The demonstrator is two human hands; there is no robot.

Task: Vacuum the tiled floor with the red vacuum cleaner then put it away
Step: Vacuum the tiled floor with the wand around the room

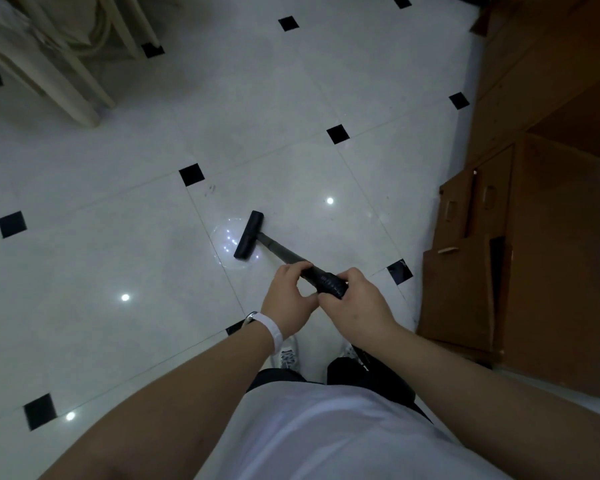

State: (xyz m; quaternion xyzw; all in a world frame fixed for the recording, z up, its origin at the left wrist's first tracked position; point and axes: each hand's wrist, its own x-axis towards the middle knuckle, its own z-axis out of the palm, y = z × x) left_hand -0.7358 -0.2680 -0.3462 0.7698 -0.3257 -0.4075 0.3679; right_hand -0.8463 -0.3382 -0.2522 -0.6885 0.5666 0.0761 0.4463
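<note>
Vacuum's black wand [281, 251] runs forward from the grips, its floor head [249, 236] flat on the tiled floor [118, 202] just ahead. Both left grip [290, 296] and right grip [357, 303] are curled round its ribbed end. Wooden cabinet [534, 237] off to their right.

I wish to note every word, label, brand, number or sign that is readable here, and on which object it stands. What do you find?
No text can be read anywhere in this picture.
The black floor nozzle and the wand, held by the left hand and right hand, show no label.
The white wristband is plain.
Any marks on the shoes are too blurred to read.
</note>
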